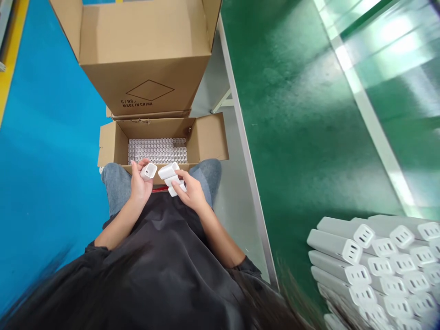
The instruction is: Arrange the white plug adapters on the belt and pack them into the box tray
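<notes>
Near the lower carton [212, 137], the left hand [139, 185] is grasping one white shell [149, 171], the right hand [191, 191] three shells [167, 172]; all are seeming light, stiff, slippery. Sidewalls [166, 174] are likely offering purchase.

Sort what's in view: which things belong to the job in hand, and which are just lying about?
Likely the job:
White casing in the left hand
Three white casings in the right hand
Lower carton with rows of pieces
Perhaps the slotted white stack, lower right

Apparently lying about:
Carton marked MADE IN CHINA, untouched
Red strip, partly hidden
</notes>
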Motion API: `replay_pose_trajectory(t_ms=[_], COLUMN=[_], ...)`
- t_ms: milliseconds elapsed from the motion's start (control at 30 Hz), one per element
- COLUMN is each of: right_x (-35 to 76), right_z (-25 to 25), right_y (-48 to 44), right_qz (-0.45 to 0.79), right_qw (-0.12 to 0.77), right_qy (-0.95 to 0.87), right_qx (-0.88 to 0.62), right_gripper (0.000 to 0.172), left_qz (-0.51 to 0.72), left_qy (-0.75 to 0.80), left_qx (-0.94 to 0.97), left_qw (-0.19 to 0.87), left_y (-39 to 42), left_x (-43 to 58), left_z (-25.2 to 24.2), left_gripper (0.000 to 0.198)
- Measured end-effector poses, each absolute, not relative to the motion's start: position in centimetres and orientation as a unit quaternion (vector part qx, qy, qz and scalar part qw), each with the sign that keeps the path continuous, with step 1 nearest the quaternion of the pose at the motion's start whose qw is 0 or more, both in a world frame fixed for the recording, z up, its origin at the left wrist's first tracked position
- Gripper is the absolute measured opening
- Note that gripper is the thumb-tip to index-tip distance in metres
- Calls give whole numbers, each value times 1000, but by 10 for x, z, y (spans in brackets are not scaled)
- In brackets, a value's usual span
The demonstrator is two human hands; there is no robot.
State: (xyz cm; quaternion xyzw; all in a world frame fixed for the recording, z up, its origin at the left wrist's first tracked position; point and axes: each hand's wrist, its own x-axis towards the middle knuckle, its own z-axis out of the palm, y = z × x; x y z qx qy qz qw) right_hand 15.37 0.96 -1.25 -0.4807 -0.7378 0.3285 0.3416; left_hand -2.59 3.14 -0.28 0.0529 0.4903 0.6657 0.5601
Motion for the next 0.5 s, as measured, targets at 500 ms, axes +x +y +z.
replay_pose_trajectory(t_ms=[500], right_x=[145], right_z=[-24], right_y=[-1], right_qz=[611], right_qw=[460], right_qy=[-495], right_qx=[-411], right_gripper=[44], left_qz=[612], left_qy=[475], left_qx=[248], left_qw=[581], left_y=[11], left_x=[-21], left_z=[6], left_gripper=[59])
